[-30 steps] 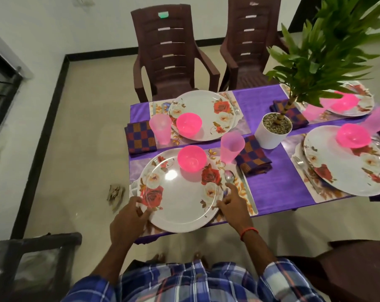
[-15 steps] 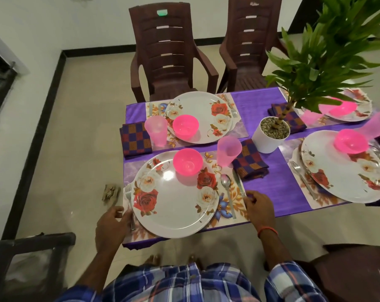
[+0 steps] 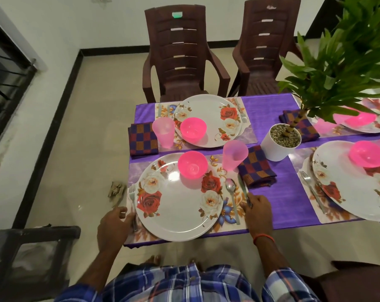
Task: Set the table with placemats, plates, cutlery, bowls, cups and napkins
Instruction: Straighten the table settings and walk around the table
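The near setting has a floral plate (image 3: 180,201) on a floral placemat (image 3: 226,216), with a pink bowl (image 3: 192,164) on the plate's far side. A pink cup (image 3: 234,154) and a checked napkin (image 3: 257,168) stand at its far right. A fork (image 3: 132,196) lies left of the plate; a spoon (image 3: 231,189) and a knife (image 3: 242,186) lie to its right. My left hand (image 3: 115,223) curls its fingers round the fork's handle end. My right hand (image 3: 257,211) pinches the knife's handle end.
Three more settings with plates, pink bowls, cups and napkins fill the purple cloth (image 3: 287,192). A potted plant (image 3: 280,141) stands mid-table. Two brown chairs (image 3: 180,62) face the far side, and another chair (image 3: 32,247) is at my near left.
Both hands left the near plate's rim and moved outward. The left hand went to the fork, the right hand to the knife.
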Demonstrator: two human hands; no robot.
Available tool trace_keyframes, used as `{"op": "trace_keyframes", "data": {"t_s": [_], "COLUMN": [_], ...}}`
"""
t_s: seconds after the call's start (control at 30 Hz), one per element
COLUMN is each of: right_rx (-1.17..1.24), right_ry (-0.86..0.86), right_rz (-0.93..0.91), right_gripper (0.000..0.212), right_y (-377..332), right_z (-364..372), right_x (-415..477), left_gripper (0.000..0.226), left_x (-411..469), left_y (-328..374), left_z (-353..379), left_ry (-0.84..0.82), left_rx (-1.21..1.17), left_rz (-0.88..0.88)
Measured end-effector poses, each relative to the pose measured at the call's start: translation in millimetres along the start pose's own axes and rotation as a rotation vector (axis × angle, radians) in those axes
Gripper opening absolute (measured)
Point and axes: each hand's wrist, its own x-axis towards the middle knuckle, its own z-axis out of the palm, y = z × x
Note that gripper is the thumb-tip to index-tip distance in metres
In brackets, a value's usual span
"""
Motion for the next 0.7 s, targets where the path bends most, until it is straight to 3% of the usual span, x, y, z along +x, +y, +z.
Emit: {"op": "trace_keyframes", "data": {"t_s": [0.6, 0.7], "right_rx": [-0.009, 0.001], "right_ry": [0.023, 0.051], "right_rz": [-0.092, -0.186], "right_gripper": [0.028, 0.021], "right_y": [4.1, -9.5], "right_z": [-5.5, -8.5], "right_x": [-6.0, -8.9], "left_gripper": [0.035, 0.036], "left_x": [-11.6, -9.2], "left_y": [9.5, 6.3], "left_z": [-5.9, -5.0], "left_ry": [-0.014, -0.017], "left_rx": [0.017, 0.015], "left_rz": [0.085, 0.080]}}
